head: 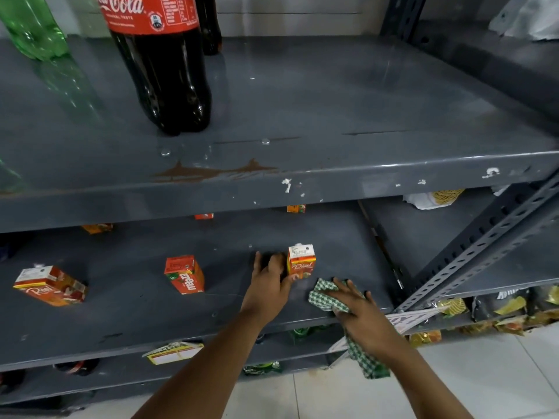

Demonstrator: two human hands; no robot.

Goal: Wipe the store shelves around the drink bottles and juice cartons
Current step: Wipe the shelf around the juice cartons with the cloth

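Note:
On the grey middle shelf (151,322), my left hand (270,284) grips a small upright orange juice carton (301,261) from its left side. Just right of it, my right hand (360,313) presses a green-and-white checked cloth (323,296) flat on the shelf; the cloth's tail hangs over the front edge. A second orange carton (185,274) stands at mid-shelf and a third (51,285) lies tilted at the left. On the upper shelf (332,110) stand a cola bottle (163,71) and a green bottle (33,25).
More cartons (295,208) sit at the back of the middle shelf, half hidden. A slotted upright post (472,252) runs diagonally at the right. Snack packets (511,309) fill the right-hand lower shelf. Bottles lie on the bottom shelf. White floor tiles (453,382) are below.

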